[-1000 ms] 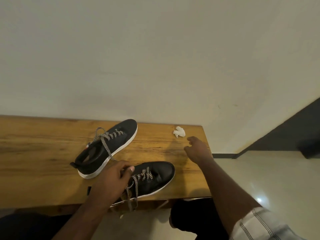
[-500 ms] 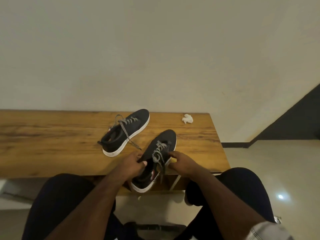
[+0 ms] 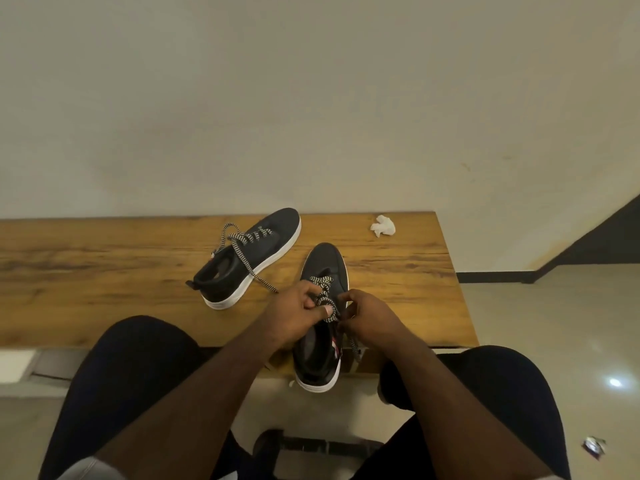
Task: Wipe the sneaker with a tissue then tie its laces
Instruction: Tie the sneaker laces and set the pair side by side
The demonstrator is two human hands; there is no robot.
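Observation:
A black sneaker [image 3: 323, 263] with a white sole lies on the wooden table [image 3: 104, 271], toe pointing away, its heel hanging over the near edge. Its black-and-white laces [image 3: 323, 289] run up between my hands. My left hand [image 3: 294, 308] pinches a lace on the left side of the tongue. My right hand [image 3: 367, 315] pinches the other lace on the right, and its loose end dangles beside the heel. A crumpled white tissue [image 3: 383, 225] sits on the table near the far right corner, apart from both hands.
A second black sneaker [image 3: 249, 259] with loose laces lies to the left, toe toward the wall. A plain wall stands right behind the table. My knees in dark shorts are under the near edge. A small wrapper [image 3: 594, 446] lies on the tiled floor at the right.
The near sneaker has been turned so its toe points away. My right hand came back from near the tissue to the shoe, and both hands now pinch the laces.

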